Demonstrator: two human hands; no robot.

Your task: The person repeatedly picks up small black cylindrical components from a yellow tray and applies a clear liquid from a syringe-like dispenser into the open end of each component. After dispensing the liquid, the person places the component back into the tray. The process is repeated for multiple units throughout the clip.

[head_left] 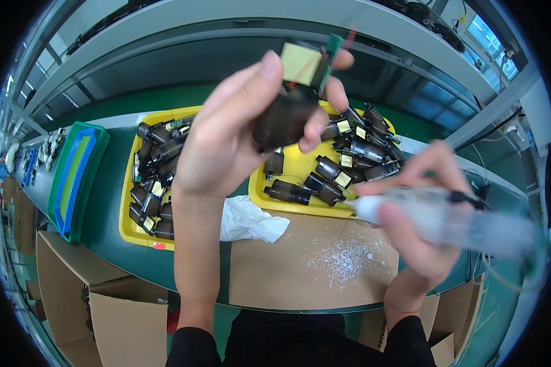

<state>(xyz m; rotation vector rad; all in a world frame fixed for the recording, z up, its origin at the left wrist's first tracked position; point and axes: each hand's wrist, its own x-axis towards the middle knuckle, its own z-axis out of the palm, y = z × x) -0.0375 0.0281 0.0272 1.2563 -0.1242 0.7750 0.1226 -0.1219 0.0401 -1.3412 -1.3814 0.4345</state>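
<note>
Raised in front of me, my left hand point(226, 122) is closed around a dark, brown-black cylindrical part point(284, 119). On its upper end show a pale yellow pad, a narrow green circuit board and a thin red wire. My right hand point(419, 226), lower and to the right, grips a white, translucent syringe-like dispenser point(465, 229). The dispenser's white tip points left, apart from the held part, and its rear end is smeared by motion. Similar dark cylindrical parts point(288, 191) lie in the right yellow tray point(269, 202), just beyond the dispenser tip.
Another yellow tray point(127, 211) of such parts stands left. A crumpled white cloth point(251, 221) lies beside a cardboard sheet point(275, 275) scattered with white crumbs point(343, 260). Green and blue trays point(73, 183) are stacked far left. Cardboard boxes point(131, 327) stand below the table edge.
</note>
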